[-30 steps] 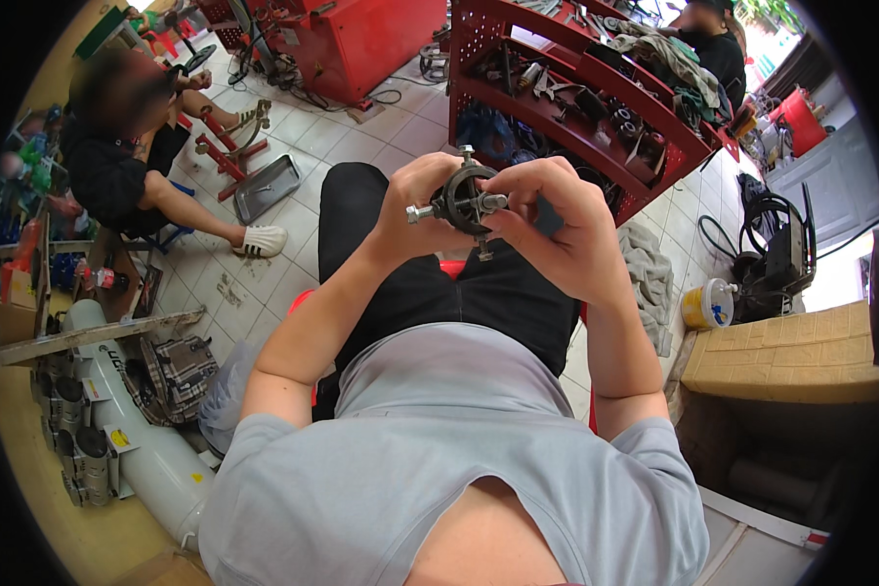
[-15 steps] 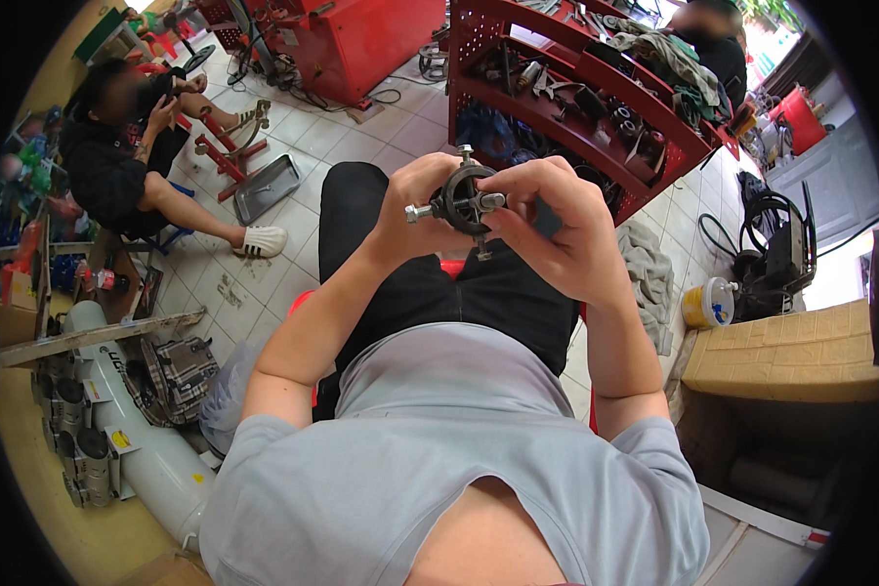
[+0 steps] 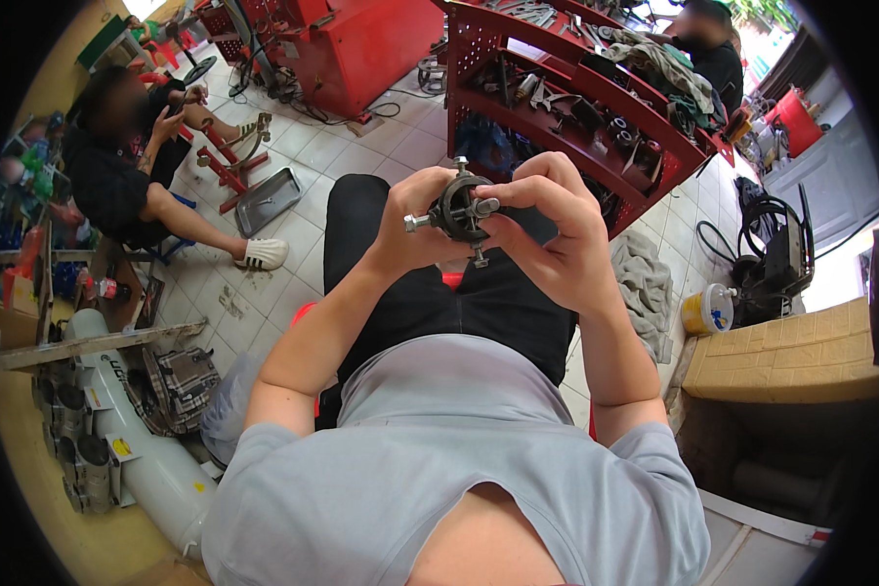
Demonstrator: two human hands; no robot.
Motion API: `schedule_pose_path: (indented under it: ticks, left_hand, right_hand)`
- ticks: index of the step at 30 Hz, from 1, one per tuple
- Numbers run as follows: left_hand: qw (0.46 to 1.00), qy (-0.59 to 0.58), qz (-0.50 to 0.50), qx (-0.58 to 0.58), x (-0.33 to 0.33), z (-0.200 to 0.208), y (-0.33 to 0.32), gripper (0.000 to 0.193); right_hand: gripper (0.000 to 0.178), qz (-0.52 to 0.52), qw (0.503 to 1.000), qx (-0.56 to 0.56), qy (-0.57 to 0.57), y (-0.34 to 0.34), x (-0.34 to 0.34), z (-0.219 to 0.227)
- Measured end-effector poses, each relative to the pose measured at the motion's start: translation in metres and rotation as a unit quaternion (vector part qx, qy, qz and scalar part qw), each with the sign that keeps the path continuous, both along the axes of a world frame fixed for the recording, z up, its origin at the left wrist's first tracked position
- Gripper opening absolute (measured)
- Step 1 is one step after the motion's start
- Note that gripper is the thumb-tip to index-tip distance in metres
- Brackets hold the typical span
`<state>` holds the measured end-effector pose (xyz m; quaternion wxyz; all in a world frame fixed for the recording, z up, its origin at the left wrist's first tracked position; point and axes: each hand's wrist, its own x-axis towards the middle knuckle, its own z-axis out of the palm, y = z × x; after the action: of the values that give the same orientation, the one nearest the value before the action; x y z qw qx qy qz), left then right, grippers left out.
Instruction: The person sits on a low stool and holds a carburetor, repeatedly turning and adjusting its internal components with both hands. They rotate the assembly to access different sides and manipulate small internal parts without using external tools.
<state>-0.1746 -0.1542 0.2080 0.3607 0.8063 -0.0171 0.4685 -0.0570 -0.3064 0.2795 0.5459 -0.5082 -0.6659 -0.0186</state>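
Workshop, with tool-laden red cart [image 3: 465, 61]

From the ring [image 3: 446, 212], the rack [image 3: 549, 61] spans twelve to two o'clock; bucket [image 3: 698, 314] at four, bag [image 3: 188, 381] at eight, tray [image 3: 272, 199] at nine.

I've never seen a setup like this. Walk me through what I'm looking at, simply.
There is no machine arm here: a person works with two bare hands. The view comes from a wide fisheye camera worn on their head, looking down, so straight edges bend near the rim.

The left hand holds a dark metal ring with bolts sticking out of it, above the lap in black trousers. The right hand has its thumb and forefinger at one bolt end; how firmly they grip is hard to tell.

Beyond stands a red tool rack with tools and parts on its shelves. A grey tray lies on the tiled floor, near another seated person.
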Motion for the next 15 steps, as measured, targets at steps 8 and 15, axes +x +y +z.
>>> schedule_pose_path:
  ticks: [8,15]
  left_hand:
    - [1.000,0.003,0.004,0.017,0.0014,-0.0014,0.0038,0.052]
    - [0.999,0.013,0.006,0.038,-0.0001,-0.0041,0.0065,0.048]
  right_hand:
    - [0.027,0.000,1.000,-0.017,0.016,0.0002,-0.0005,-0.0004]
    - [0.025,-0.006,0.999,-0.025,0.022,-0.0010,0.0007,0.0000]
